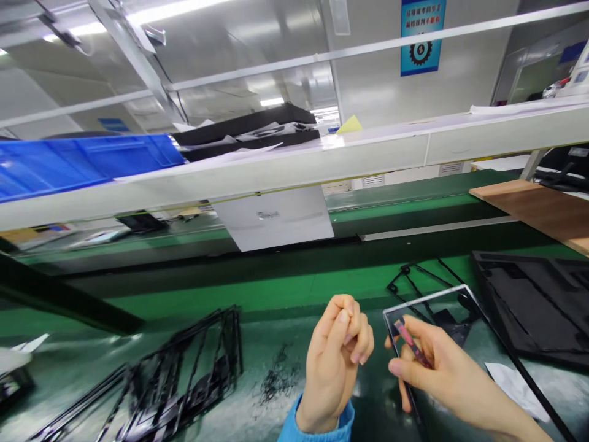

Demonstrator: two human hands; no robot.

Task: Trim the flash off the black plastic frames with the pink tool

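Note:
My left hand [338,359], in a blue sleeve, is raised above the green work surface with its fingers curled and the thumb pinched against the fingertips; what is between them is too small to make out. Just to its right, my right hand [437,371] grips the near left corner of a thin transparent panel with a black border [464,293], together with a small dark red strip [411,344] lying along the fingers. The panel stretches away to the lower right.
A pile of thin black frames [184,380] lies at the lower left. A black moulded tray [534,301] sits at right, a wooden board [538,205] behind it. A white shelf [294,162] overhead carries a blue bin [69,162] and black sheets [248,129].

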